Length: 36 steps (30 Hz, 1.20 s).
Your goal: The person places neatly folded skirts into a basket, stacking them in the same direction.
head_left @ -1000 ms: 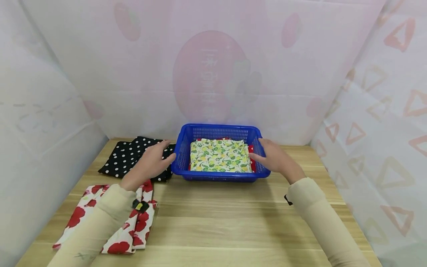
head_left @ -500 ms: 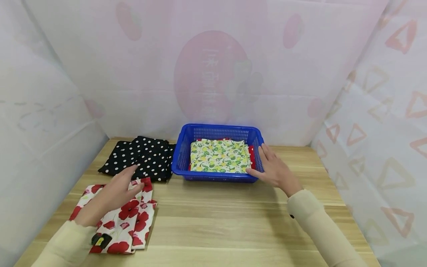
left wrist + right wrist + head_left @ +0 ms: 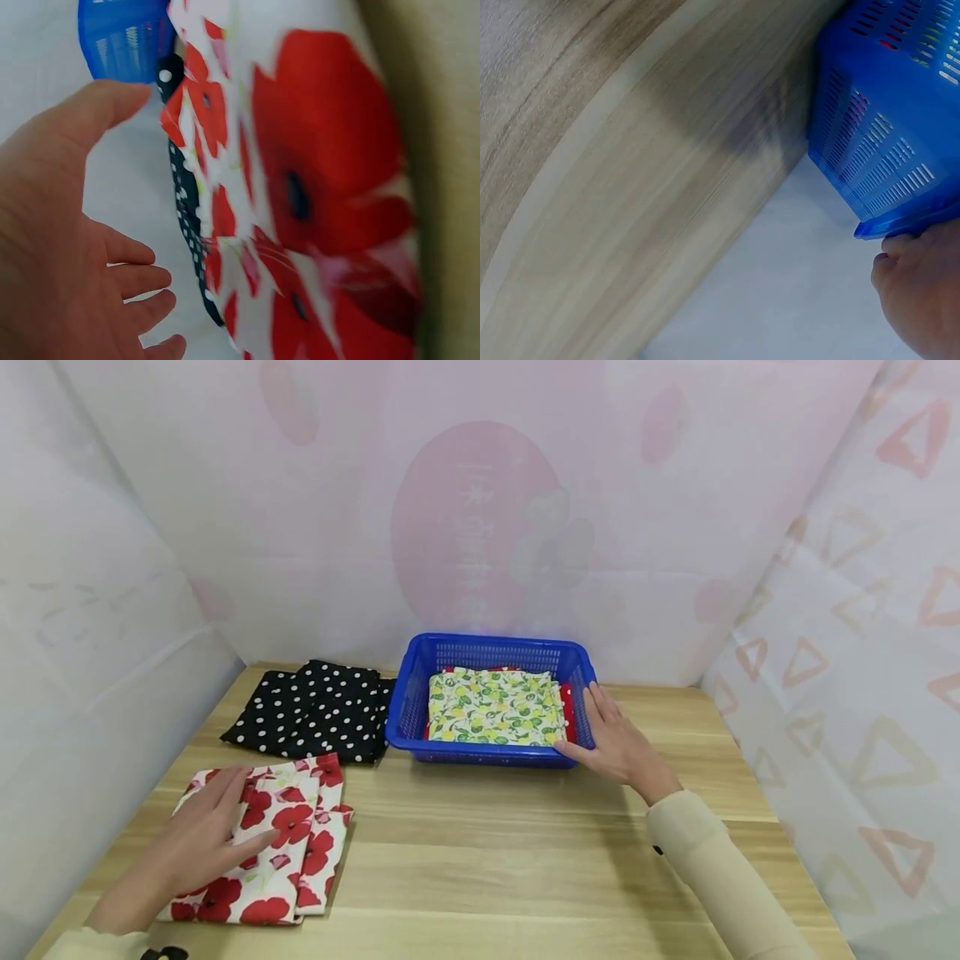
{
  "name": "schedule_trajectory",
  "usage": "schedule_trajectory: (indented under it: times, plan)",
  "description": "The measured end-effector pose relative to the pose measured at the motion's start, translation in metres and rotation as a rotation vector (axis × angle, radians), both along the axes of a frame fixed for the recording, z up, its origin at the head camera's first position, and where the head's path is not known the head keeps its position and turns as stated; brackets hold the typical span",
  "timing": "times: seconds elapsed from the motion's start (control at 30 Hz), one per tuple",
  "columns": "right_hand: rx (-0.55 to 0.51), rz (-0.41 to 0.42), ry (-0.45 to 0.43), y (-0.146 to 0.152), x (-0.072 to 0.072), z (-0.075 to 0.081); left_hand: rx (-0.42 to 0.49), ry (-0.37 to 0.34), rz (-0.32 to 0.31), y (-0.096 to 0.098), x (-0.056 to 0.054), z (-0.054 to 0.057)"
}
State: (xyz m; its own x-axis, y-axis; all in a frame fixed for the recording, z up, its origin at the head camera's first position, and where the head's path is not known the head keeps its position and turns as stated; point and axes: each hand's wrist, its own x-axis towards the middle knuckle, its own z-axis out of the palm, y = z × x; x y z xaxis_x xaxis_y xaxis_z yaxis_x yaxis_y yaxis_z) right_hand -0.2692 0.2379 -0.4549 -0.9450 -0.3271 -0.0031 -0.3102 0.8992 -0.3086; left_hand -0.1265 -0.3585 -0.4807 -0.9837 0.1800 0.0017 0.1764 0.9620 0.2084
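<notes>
In the head view my left hand is above a folded white cloth with red poppies at the front left, its fingers extended. The left wrist view shows a gap between this hand and the poppy cloth; nothing is in its grasp. My right hand rests at the front right corner of a blue plastic basket, fingers fairly straight along the rim. A folded lemon-print cloth lies in the basket, over red dotted fabric that shows at its edges.
A folded black cloth with white dots lies left of the basket, behind the poppy cloth. The wooden table is enclosed by white printed sheets at the back and both sides.
My left hand has moved from beside the basket's left side down and left to above the poppy cloth. The right hand has shifted slightly toward the basket's front right corner; the basket stays put.
</notes>
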Motion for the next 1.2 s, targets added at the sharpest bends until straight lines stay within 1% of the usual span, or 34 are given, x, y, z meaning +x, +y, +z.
schedule_trajectory:
  times: [0.13,0.23,0.37,0.5,0.7,0.9,1.03,1.2]
  plan:
    - [-0.004,-0.003,0.002,0.0,-0.001,0.0,-0.011,-0.027,0.042,-0.009,0.005,-0.01]
    - [-0.005,-0.004,-0.001,0.0,-0.001,-0.002,-0.025,-0.056,0.069,-0.013,0.007,-0.02]
    - [-0.009,-0.006,-0.007,-0.001,0.0,-0.001,-0.012,-0.089,0.093,-0.013,0.007,-0.032]
    - [-0.019,-0.006,-0.014,-0.002,0.0,0.001,0.002,-0.104,0.112,-0.012,0.007,-0.039]
    - [-0.022,-0.011,-0.01,-0.001,0.0,0.001,0.003,-0.109,0.111,-0.011,0.006,-0.044]
    - [-0.015,-0.009,-0.009,-0.001,0.0,0.0,0.006,-0.105,0.108,-0.01,0.007,-0.046]
    - [-0.009,-0.009,-0.011,-0.001,0.0,0.0,0.006,-0.101,0.104,-0.004,0.009,-0.046]
    - [-0.007,-0.013,-0.01,-0.001,0.001,0.0,0.005,-0.094,0.096,0.009,0.009,-0.043]
